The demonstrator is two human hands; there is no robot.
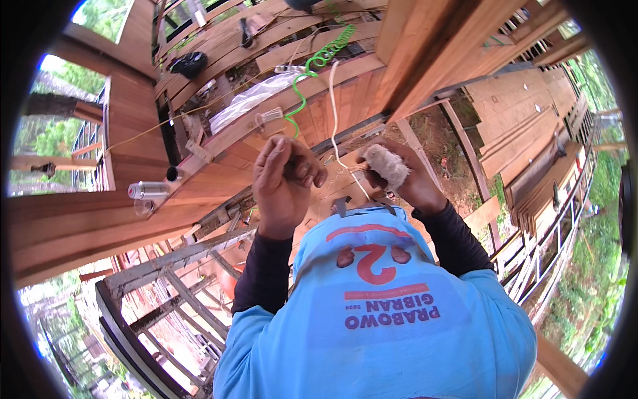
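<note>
Just fwd of the blue shirt: fuzzy off-white wad in R hand, L hand raised opp.
R fingers wrapped round the wad, approx. level w/ L hand; L fingers loosely curled, not pressed tight, hands well apart. White cord runs betw. them; green coiled hose beyond, nr clear plastic sheet. Silver can far L on timber ledge, stacked boards out R.

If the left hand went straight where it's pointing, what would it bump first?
The left hand would probably meet the green hose first, though the depth there is unclear.
</note>
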